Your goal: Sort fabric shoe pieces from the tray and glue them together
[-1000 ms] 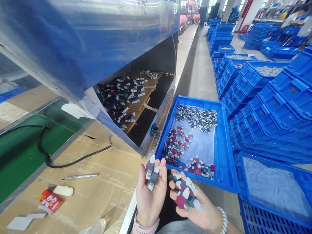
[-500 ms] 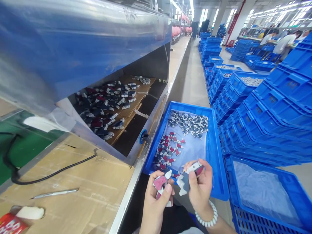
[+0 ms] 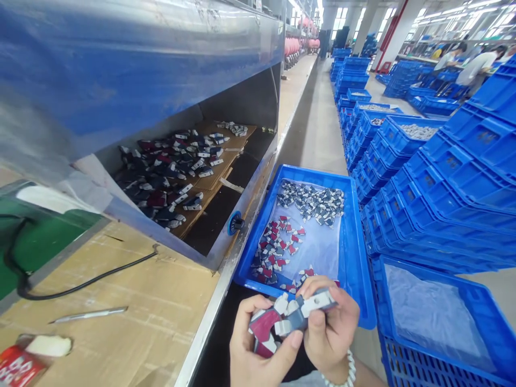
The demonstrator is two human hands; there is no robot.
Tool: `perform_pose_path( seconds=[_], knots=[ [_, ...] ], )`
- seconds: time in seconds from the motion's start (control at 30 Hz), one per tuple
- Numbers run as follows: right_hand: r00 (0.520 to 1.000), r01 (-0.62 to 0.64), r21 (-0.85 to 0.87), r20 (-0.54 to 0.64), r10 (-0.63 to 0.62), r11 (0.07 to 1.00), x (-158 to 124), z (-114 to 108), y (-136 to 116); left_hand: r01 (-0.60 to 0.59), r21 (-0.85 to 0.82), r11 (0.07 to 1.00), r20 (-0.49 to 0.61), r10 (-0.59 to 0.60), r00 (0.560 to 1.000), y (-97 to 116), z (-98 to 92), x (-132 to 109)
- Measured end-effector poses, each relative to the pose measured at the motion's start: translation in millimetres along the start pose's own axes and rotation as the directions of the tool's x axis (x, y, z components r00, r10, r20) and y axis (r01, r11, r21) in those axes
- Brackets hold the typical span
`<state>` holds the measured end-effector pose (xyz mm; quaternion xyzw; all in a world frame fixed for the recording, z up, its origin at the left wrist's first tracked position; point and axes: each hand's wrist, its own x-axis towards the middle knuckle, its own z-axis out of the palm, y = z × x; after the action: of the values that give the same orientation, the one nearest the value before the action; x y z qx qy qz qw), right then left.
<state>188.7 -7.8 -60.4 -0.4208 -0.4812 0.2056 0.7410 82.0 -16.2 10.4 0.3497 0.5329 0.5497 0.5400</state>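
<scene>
My left hand [image 3: 262, 344] and right hand [image 3: 330, 330] are close together, both curled around a bunch of maroon, grey and white cut pieces [image 3: 288, 320], pinched between fingers and thumbs. A bead bracelet [image 3: 346, 371] sits on my right wrist. Just beyond my hands, a blue plastic tray [image 3: 355, 258] lined with clear plastic [image 3: 318, 236] holds separate heaps of similar pieces. To my left, a cardboard-covered bench [image 3: 153, 306] carries a craft knife [image 3: 88, 315] and a black cable [image 3: 88, 274], below a steel-sided machine [image 3: 121, 70] with more pieces inside. To my right, stacked blue crates [image 3: 455, 188] line a long grey aisle [image 3: 322, 123], with co-workers [image 3: 478, 70] far off.
</scene>
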Motion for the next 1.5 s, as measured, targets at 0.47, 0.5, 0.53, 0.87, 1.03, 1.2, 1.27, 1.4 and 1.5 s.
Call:
perform_pose_path(
  seconds=[0.47,0.5,0.53,0.87,1.03,1.2,1.27,1.4,1.5],
  knots=[
    [0.408,-0.703,0.643,0.017,0.913,0.302,27,27,-17,0.194,-0.247,0.949,-0.094,-0.223,0.970,-17,-26.7,35],
    [0.419,-0.703,0.644,0.031,0.907,0.303,27,27,-18,0.192,-0.249,0.949,-0.094,-0.221,0.971,-17,-27.9,36],
    [0.435,-0.703,0.640,0.042,0.900,0.310,28,27,-19,0.191,-0.252,0.949,-0.092,-0.220,0.971,-17,-28.8,36],
    [0.751,-0.581,0.628,0.167,0.639,0.518,32,19,-29,0.197,-0.196,0.961,-0.016,-0.204,0.979,-20,-31.3,33],
    [0.866,-0.476,0.634,0.219,0.449,0.609,33,12,-30,0.180,-0.188,0.965,-0.004,-0.184,0.983,-20,-32.5,34],
    [0.889,-0.450,0.607,0.234,0.394,0.655,34,11,-33,0.187,-0.174,0.967,0.001,-0.190,0.982,-21,-35.5,34],
    [0.885,-0.453,0.612,0.221,0.411,0.648,34,12,-34,0.188,-0.169,0.968,0.003,-0.190,0.982,-20,-35.0,34],
    [0.741,-0.560,0.711,0.200,0.641,0.425,39,13,-30,0.205,-0.179,0.962,-0.006,-0.209,0.978,-17,-30.1,32],
    [0.495,-0.554,0.830,0.258,0.830,0.072,44,12,-21,0.203,-0.200,0.959,-0.035,-0.214,0.976,-15,-26.8,29]
  ],
)
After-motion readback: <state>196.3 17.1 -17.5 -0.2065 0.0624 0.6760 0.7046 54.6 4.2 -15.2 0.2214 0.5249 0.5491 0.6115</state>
